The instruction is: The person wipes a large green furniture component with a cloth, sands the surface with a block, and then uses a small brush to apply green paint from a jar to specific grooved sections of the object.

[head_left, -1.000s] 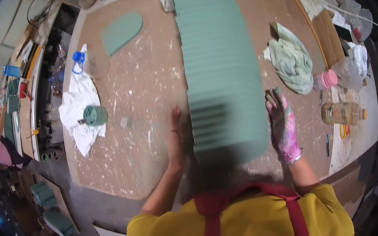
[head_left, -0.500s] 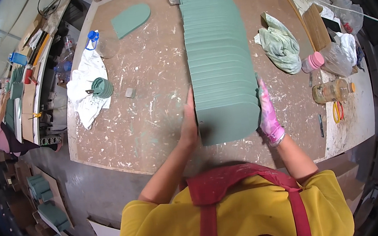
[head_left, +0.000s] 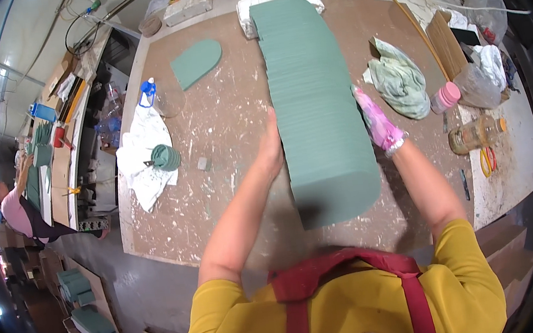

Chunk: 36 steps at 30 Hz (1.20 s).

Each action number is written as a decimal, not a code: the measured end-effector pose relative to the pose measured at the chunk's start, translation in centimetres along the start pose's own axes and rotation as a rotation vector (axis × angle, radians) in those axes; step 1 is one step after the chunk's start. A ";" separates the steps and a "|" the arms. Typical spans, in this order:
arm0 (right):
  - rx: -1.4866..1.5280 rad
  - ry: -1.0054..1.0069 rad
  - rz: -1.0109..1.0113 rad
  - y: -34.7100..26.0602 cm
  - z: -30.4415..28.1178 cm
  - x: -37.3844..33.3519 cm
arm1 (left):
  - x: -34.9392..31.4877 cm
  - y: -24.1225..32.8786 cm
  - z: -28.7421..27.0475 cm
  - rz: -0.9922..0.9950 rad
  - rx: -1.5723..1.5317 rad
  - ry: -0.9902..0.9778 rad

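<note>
A long row of overlapping green arch-shaped boards (head_left: pixel 316 108) lies fanned on the brown worktable (head_left: pixel 233 216), rounded corners toward the right. My bare left hand (head_left: pixel 270 145) rests along its left side, fingers stretched forward. Against the right side lies my right hand (head_left: pixel 380 122) in a pink-and-white glove, its fingers also straight. The undersides of both hands are hidden. At the far end, the row leans on a white wrapped block (head_left: pixel 247 25). One separate green arch-shaped board (head_left: pixel 197 64) lies flat at the far left.
Left stand a green-stained cup (head_left: pixel 164 157) on a white cloth (head_left: pixel 140 151) and a blue-capped bottle (head_left: pixel 148 93). Right are a stained cloth (head_left: pixel 399 82), a pink-lidded jar (head_left: pixel 446 97), a plastic bottle (head_left: pixel 478 133) and scissors (head_left: pixel 488 162). Another person (head_left: pixel 16 208) works at the left bench.
Both hands have moved farther along the sides of the row, away from me. The steps between the boards look finer. My view has tilted up slightly.
</note>
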State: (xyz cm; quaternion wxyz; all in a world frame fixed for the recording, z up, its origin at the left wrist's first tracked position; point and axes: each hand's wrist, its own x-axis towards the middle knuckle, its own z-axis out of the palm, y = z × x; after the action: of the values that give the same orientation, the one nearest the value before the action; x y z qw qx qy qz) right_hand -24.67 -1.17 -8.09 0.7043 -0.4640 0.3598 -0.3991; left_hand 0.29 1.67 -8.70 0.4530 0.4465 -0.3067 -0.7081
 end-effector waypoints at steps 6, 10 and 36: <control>-0.317 0.292 -0.040 -1.3 -1.0 5.3 | 4.8 4.3 0.8 -0.040 -0.030 -0.010; -0.251 0.180 0.053 0.6 -2.8 5.6 | 3.9 4.2 0.7 -0.067 0.015 0.013; 0.110 0.114 0.081 -3.7 -3.4 14.9 | 15.5 8.3 -2.3 -0.051 -0.019 -0.156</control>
State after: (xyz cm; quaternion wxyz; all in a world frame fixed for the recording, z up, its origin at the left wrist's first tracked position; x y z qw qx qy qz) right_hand -22.15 -16.69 -7.73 0.7227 -0.3862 0.3954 -0.4150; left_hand 2.48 -15.95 -8.17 0.4136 0.3934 -0.3230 -0.7549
